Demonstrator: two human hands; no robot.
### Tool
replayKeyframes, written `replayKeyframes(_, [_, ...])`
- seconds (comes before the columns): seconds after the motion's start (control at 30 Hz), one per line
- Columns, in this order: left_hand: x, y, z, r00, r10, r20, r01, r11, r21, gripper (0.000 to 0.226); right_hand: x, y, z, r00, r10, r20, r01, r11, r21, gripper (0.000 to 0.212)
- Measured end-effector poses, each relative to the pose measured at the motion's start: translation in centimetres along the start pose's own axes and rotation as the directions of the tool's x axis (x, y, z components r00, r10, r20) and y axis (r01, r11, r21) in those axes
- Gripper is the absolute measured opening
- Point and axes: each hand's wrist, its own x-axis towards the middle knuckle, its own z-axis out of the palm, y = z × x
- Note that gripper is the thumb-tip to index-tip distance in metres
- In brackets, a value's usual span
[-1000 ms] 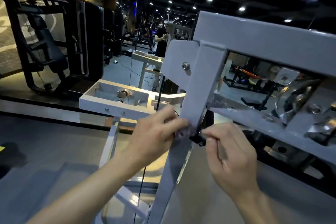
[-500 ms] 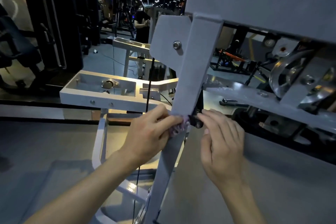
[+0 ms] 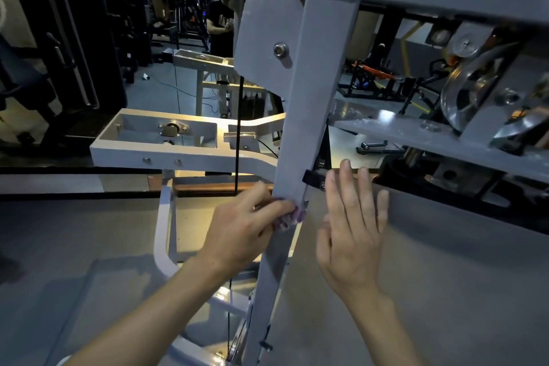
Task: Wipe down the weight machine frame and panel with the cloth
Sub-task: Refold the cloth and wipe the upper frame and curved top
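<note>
A grey upright post of the weight machine frame [image 3: 309, 104] slants down the middle of the view. My left hand [image 3: 242, 232] grips a small purple and white cloth [image 3: 289, 218] and presses it against the post's left face. Most of the cloth is hidden under my fingers. My right hand [image 3: 353, 229] lies flat with straight fingers on the grey panel [image 3: 445, 276] just right of the post, fingertips near a black bracket [image 3: 313, 178].
A white frame arm [image 3: 166, 142] sticks out to the left with a black cable [image 3: 237, 134] running down beside the post. Pulleys [image 3: 472, 92] and a cross bar [image 3: 416, 134] sit upper right. Black gym machines and a person [image 3: 219, 27] stand in the background.
My right hand has let go of the black bracket and opened flat against the panel. My left hand slid the cloth a little lower on the post. My head moved closer.
</note>
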Motion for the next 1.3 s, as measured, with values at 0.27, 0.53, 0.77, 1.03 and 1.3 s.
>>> replayKeyframes(0.27, [0.9,-0.3,-0.7,1.0,0.004,0.03,-0.005,0.999,0.037,0.027,-0.3,0.6,0.2,0.999,-0.02,-0.026,0.02,1.0,0.004,0.083])
replayKeyframes(0.53, [-2.7,0.7,1.7,0.996,-0.004,0.085,0.003,1.0,0.005,0.029,-0.3,0.1,0.4,0.998,0.007,-0.067,-0.006,1.0,0.007,0.077])
replayKeyframes(0.77, [1.7,0.5,-1.1,0.995,-0.063,-0.075,0.062,0.998,-0.022,0.024,-0.2,-0.1,0.5,0.998,0.024,-0.056,-0.023,1.0,0.013,0.081])
replayKeyframes(1.03, [1.1,0.7,-0.4,0.992,-0.068,-0.108,0.066,0.998,-0.022,0.025,-0.3,-0.5,0.6,0.996,0.059,-0.065,-0.057,0.998,0.037,0.077])
replayKeyframes(1.3, [-4.0,0.3,2.2,0.968,-0.22,0.121,0.229,0.971,-0.062,0.042,-0.3,-0.8,0.9,0.994,0.073,-0.079,-0.069,0.996,0.054,0.078])
